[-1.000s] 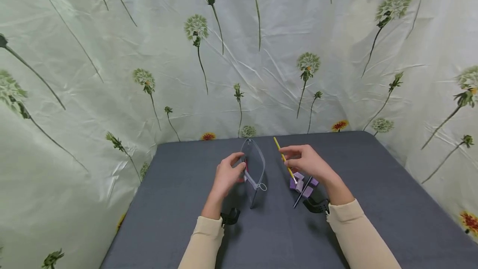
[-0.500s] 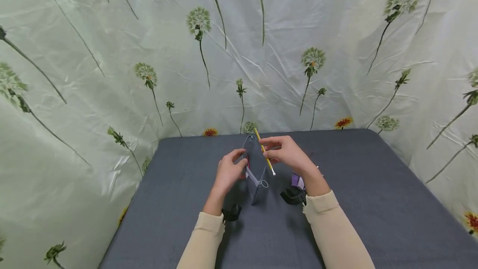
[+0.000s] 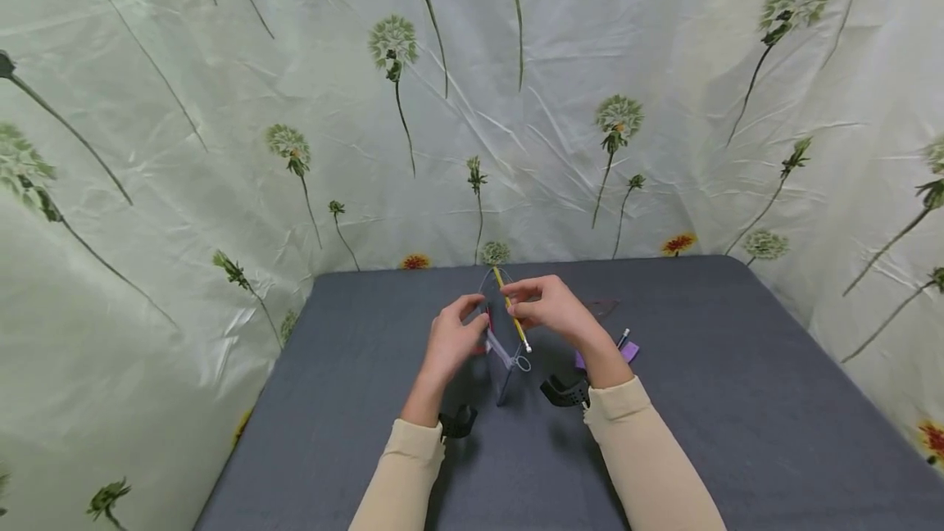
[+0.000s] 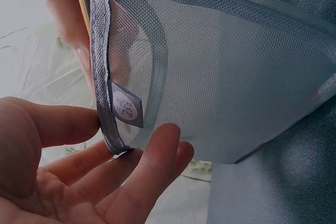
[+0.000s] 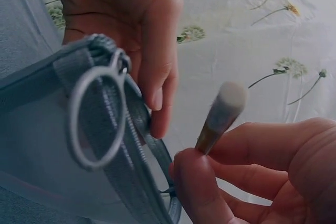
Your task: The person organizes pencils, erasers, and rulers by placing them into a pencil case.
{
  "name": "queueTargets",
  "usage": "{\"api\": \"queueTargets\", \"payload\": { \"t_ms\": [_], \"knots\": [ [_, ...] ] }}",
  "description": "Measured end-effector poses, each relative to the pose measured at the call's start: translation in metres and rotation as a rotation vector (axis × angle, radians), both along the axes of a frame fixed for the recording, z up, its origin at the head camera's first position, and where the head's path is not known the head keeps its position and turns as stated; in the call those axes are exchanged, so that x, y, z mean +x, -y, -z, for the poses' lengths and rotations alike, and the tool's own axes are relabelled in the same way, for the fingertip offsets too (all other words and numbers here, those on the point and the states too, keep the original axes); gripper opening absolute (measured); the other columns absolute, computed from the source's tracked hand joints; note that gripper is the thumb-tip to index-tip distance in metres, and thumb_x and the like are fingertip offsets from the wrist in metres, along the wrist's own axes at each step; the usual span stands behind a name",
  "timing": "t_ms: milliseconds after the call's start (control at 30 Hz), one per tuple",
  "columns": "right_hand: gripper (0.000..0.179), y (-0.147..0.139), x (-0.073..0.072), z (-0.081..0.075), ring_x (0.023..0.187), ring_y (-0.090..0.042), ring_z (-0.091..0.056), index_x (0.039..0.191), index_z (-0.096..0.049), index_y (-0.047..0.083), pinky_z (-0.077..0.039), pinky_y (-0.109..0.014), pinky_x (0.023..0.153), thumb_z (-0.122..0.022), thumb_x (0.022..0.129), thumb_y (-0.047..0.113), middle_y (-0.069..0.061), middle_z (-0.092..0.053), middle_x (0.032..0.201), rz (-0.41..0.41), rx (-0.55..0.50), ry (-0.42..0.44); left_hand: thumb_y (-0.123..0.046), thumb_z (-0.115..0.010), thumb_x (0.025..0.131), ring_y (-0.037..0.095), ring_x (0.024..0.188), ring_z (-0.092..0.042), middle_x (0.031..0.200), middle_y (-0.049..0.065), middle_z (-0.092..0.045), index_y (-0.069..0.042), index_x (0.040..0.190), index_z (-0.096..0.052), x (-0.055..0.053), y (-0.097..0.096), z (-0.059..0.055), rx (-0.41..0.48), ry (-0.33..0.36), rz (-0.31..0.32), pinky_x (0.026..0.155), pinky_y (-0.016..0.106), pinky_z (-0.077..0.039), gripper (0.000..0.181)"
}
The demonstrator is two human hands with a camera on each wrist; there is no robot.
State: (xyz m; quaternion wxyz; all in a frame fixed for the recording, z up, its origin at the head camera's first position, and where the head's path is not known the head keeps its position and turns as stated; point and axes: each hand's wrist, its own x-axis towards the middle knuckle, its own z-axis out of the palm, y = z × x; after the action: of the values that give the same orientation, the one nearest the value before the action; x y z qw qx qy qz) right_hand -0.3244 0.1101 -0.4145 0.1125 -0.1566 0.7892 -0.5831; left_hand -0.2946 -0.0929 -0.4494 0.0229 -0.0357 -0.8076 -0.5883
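A grey mesh zip pouch [image 3: 504,349] stands upright on the table with its mouth gaping. My left hand [image 3: 451,341] pinches the pouch's rim beside a small fabric label [image 4: 127,103], thumb on one side and fingers on the other. Between thumb and fingertips my right hand [image 3: 558,314] holds a yellow pencil [image 3: 519,329], its white eraser end toward me, at the pouch's opening. A zip pull ring [image 5: 73,124] hangs at the pouch's near corner. Something thin and red [image 3: 489,319] shows by the left fingertips; its kind is unclear.
Purple blocks [image 3: 632,351] lie beyond my right wrist, partly hidden by it, with a dark pen [image 3: 624,337] on them. A thin reddish-brown item [image 3: 603,307] lies behind. The grey table [image 3: 354,400] ends at a flowered curtain [image 3: 553,146].
My right hand has carried the pencil leftward from above the purple blocks to the pouch's mouth, lowering it slightly in the last half second. My left hand keeps its grip on the rim.
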Motion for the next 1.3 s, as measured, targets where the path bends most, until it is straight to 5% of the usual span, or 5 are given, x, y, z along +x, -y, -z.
{"api": "queueTargets", "payload": {
  "t_ms": [267, 800, 1067, 1300],
  "knots": [
    [0.037, 0.003, -0.004, 0.004, 0.080, -0.027, -0.069, 0.131, -0.067, 0.008, -0.058, -0.046, 0.077, -0.070, 0.095, 0.008, -0.020, -0.068, 0.107, 0.003, 0.004, 0.009, -0.020, -0.064, 0.100, 0.021, 0.090, -0.071, 0.146, 0.011, -0.054, -0.018, 0.134, -0.064, -0.001, -0.001, 0.001, -0.029, -0.019, -0.010, 0.060, 0.033, -0.059, 0.035],
    [0.037, 0.007, -0.004, 0.006, 0.081, -0.025, -0.070, 0.131, -0.067, 0.005, -0.058, -0.040, 0.076, -0.069, 0.095, 0.008, -0.017, -0.068, 0.107, -0.001, 0.038, -0.023, -0.020, -0.065, 0.100, 0.026, 0.096, -0.071, 0.145, 0.013, -0.054, -0.017, 0.135, -0.063, 0.002, -0.003, -0.001, -0.045, -0.022, -0.010, 0.062, 0.036, -0.060, 0.035],
    [0.038, 0.015, -0.004, 0.008, 0.083, -0.024, -0.071, 0.131, -0.067, 0.003, -0.058, -0.047, 0.079, -0.071, 0.093, 0.006, -0.016, -0.069, 0.107, 0.029, 0.053, -0.041, -0.020, -0.064, 0.100, 0.023, 0.093, -0.071, 0.145, 0.013, -0.055, -0.014, 0.135, -0.063, 0.003, -0.003, -0.002, -0.063, -0.023, -0.003, 0.062, 0.035, -0.059, 0.036],
    [0.037, 0.022, -0.002, 0.007, 0.077, -0.020, -0.071, 0.129, -0.069, 0.005, -0.059, -0.043, 0.073, -0.073, 0.092, 0.007, -0.011, -0.070, 0.102, 0.070, 0.139, -0.072, -0.019, -0.064, 0.100, 0.022, 0.087, -0.072, 0.145, 0.014, -0.054, -0.011, 0.136, -0.062, 0.003, -0.003, -0.004, -0.052, -0.010, -0.002, 0.065, 0.043, -0.060, 0.038]
  ]
}}
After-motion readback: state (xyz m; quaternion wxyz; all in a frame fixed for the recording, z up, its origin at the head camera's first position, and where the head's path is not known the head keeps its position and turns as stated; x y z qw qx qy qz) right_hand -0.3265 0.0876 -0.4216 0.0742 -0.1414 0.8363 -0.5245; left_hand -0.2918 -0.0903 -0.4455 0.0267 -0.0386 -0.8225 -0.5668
